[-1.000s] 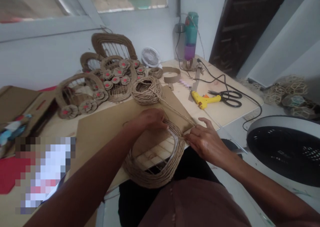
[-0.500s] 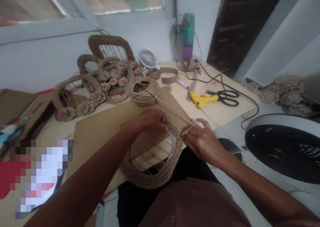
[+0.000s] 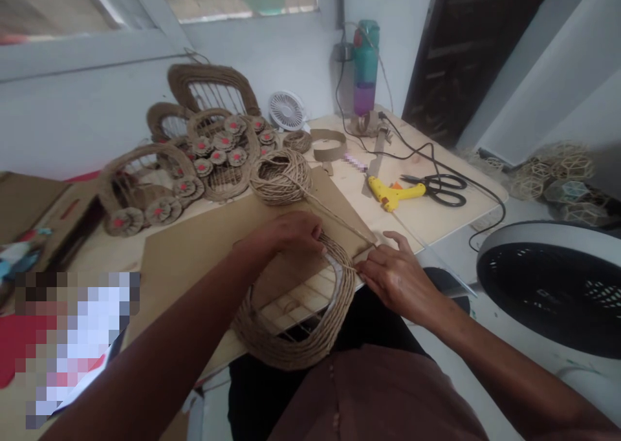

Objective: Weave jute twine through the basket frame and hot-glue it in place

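A ring-shaped frame wrapped in twine [image 3: 291, 357] rests partly on the table's front edge and partly over my lap; thin strands cross its opening. My left hand [image 3: 298, 231] is closed on the upper rim of this frame. At the frame's right side my right hand [image 3: 392, 273] pinches a length of twine [image 3: 339, 218], its index finger raised. That strand runs back to a coil of twine [image 3: 281, 177] on the cardboard sheet [image 3: 204, 247]. A pale strip shows along the frame's inner right side. My left forearm hides the frame's left part.
Finished twine frames with paper-like flowers [image 3: 223, 143] stand at the back left. On the right lie a yellow glue gun [image 3: 395, 193], black scissors [image 3: 444, 189] and a cord. A small white fan [image 3: 287, 111] and a bottle [image 3: 366, 66] stand behind. A large round fan [image 3: 557, 289] is at right.
Both hands keep almost the same hold and position. The view has shifted very slightly; nothing has visibly been taken up or let go.
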